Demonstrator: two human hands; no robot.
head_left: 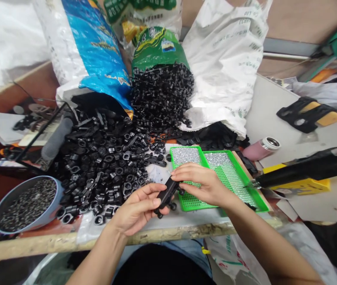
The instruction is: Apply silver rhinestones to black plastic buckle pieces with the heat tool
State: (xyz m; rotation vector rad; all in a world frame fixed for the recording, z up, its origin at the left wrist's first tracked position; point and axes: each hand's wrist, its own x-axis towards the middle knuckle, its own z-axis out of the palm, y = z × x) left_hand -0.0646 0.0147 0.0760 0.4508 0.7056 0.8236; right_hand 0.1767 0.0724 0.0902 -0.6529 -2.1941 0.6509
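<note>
Between both hands, above the front of the bench, is a black oblong plastic part (168, 191) with small round knobs along its lower side. My left hand (140, 208) is closed on its near end, thumb on top. Around the far end, the fingers of my right hand (202, 185) are closed too. Behind and left of the hands spreads a heap of loose black plastic parts (105, 158), many of them ring-shaped. Green perforated trays (190, 204) with small silvery pieces lie just beyond and below my right hand.
A blue bowl (58, 194) of small metal pieces stands at left. At right are a black power screwdriver (305, 170) and a pink flask (259, 149). Behind, a green sack (159, 49) spills black parts between a blue-and-white sack (94, 43) and a white sack (224, 63).
</note>
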